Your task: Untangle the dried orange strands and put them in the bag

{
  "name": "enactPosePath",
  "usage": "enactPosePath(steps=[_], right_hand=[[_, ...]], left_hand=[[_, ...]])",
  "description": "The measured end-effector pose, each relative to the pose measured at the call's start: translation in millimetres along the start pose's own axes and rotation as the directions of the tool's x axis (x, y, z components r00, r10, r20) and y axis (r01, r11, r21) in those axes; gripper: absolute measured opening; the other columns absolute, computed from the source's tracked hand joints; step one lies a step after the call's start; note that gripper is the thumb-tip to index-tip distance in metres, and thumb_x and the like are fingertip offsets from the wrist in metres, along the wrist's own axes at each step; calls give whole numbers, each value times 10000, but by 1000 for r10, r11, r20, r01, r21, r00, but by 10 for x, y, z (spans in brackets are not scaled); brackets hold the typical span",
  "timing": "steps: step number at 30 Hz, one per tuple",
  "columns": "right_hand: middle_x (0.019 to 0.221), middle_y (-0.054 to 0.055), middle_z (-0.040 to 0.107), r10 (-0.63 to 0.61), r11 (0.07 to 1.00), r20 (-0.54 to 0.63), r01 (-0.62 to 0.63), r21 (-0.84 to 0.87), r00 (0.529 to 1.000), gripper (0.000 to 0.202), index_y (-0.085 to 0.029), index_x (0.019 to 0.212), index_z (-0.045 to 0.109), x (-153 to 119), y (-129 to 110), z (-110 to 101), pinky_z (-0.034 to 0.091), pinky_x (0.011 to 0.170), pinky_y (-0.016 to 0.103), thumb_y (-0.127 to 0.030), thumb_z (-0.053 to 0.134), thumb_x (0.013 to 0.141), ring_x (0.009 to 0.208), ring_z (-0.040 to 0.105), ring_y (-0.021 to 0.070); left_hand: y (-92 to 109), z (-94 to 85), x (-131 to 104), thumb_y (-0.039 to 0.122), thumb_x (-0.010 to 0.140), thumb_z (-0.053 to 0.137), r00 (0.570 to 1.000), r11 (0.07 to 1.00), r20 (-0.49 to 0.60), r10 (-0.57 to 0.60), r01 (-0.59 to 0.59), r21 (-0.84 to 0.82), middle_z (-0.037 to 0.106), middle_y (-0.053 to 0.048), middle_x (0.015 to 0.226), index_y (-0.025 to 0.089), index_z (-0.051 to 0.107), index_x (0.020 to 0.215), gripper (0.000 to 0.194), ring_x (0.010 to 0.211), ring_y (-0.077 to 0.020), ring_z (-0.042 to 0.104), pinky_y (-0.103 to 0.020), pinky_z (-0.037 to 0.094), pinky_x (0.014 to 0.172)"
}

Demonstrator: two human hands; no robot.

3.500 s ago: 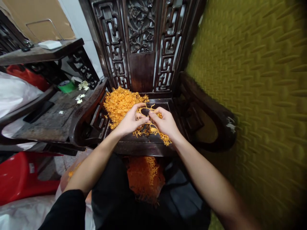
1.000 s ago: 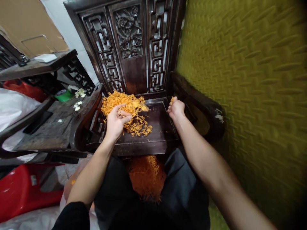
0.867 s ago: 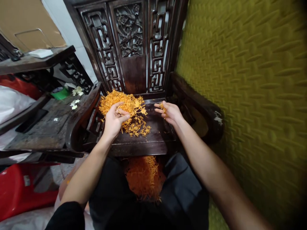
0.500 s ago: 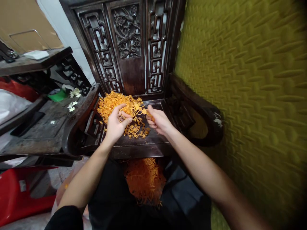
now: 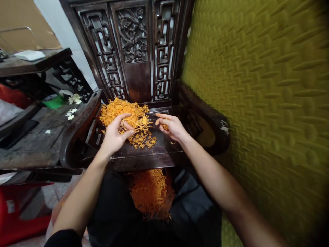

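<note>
A heap of orange branching pieces [image 5: 117, 109] lies on the left of a dark wooden chair seat [image 5: 164, 151], with looser pieces [image 5: 144, 140] in front of it. My left hand [image 5: 119, 132] is curled round an orange branching piece [image 5: 141, 124] whose spread ends point right. My right hand [image 5: 169, 126] is to the right of that piece, apart from it, its index finger stretched out and its lower fingers curled round small orange bits [image 5: 165, 127].
Below the seat edge, between the dark-clothed legs, is a bag of orange strands [image 5: 151, 193]. A dark side table [image 5: 38, 137] with white pieces [image 5: 70, 114] and a green item [image 5: 53, 102] stands left. A yellow-green textured surface [image 5: 257, 85] rises right.
My right hand has come away from the orange piece and its index finger has straightened. My left hand still has the piece. The whole view has shifted slightly.
</note>
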State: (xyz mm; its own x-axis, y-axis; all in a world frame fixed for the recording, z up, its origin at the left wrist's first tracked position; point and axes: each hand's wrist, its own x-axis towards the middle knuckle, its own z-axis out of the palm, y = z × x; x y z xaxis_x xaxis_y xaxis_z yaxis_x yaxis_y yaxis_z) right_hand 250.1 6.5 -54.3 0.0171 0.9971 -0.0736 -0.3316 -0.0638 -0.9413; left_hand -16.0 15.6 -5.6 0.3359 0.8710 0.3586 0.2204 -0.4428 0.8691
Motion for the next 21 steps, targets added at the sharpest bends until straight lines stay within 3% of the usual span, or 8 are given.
enactPosePath(steps=[3, 5, 8, 11, 14, 16, 18, 21], right_hand=[[619, -41, 536, 90, 996, 170, -85, -35, 981, 546, -152, 1138, 701, -52, -32, 21, 122, 356, 174, -613, 682, 847, 404, 356, 39], [617, -30, 520, 147, 986, 332, -110, -129, 932, 695, -140, 1047, 727, -90, -58, 2, 120, 365, 188, -778, 607, 799, 420, 346, 47], [617, -25, 522, 105, 941, 452, 58, -332, 886, 618, -136, 858, 730, -130, -47, 47, 246, 443, 193, -742, 694, 744, 506, 391, 65], [619, -25, 527, -76, 850, 343, 240, -468, 936, 481, -138, 700, 688, -98, 19, 164, 308, 535, 210, -610, 760, 762, 581, 414, 80], [600, -24, 532, -242, 842, 137, 278, -462, 961, 458, -144, 657, 657, 46, 55, 163, 315, 532, 219, -574, 741, 791, 568, 416, 82], [563, -33, 515, -329, 890, -118, 266, -369, 937, 444, -155, 641, 615, 175, 38, 37, 290, 477, 210, -548, 723, 814, 503, 391, 66], [520, -47, 487, -287, 949, -337, 219, -226, 897, 410, -163, 642, 577, 276, 16, -143, 222, 403, 201, -500, 709, 837, 412, 347, 47], [551, 4, 590, -111, 987, -311, 68, -146, 944, 297, -133, 696, 626, 300, 37, -315, 187, 337, 191, -379, 697, 847, 354, 418, 50]], left_hand=[[48, 33, -24, 286, 755, 818, 984, 1000, 179, -19, 17, 12, 692, -8, 775, 210, 603, 1357, 644, 728, -174, 679, -307, 527, 741], [51, 38, -24, 289, 755, 815, 965, 999, 259, -39, 36, 15, 692, -5, 779, 227, 599, 1368, 653, 714, -176, 677, -319, 531, 744], [45, 81, -22, 250, 758, 790, 937, 997, 339, -82, 77, 27, 688, 8, 780, 237, 592, 1366, 640, 735, -176, 682, -325, 533, 766], [64, 138, -13, 182, 744, 755, 914, 990, 380, -139, 135, 35, 674, 16, 738, 214, 633, 1283, 553, 717, -172, 670, -312, 525, 735], [113, 128, -3, 139, 697, 751, 877, 975, 437, -202, 222, 4, 659, 17, 704, 199, 673, 1188, 501, 650, -158, 643, -289, 509, 658], [156, 105, -23, 144, 694, 755, 811, 959, 541, -224, 281, -23, 665, 16, 710, 216, 668, 1213, 531, 630, -154, 637, -274, 497, 623], [186, 139, -95, 169, 735, 738, 703, 959, 683, -197, 284, -15, 689, 4, 748, 246, 648, 1272, 549, 652, -160, 650, -269, 495, 618], [154, 410, -363, 191, 797, 682, 470, 987, 876, -104, 159, 32, 744, -33, 868, 270, 622, 1337, 549, 758, -189, 695, -290, 524, 686]])
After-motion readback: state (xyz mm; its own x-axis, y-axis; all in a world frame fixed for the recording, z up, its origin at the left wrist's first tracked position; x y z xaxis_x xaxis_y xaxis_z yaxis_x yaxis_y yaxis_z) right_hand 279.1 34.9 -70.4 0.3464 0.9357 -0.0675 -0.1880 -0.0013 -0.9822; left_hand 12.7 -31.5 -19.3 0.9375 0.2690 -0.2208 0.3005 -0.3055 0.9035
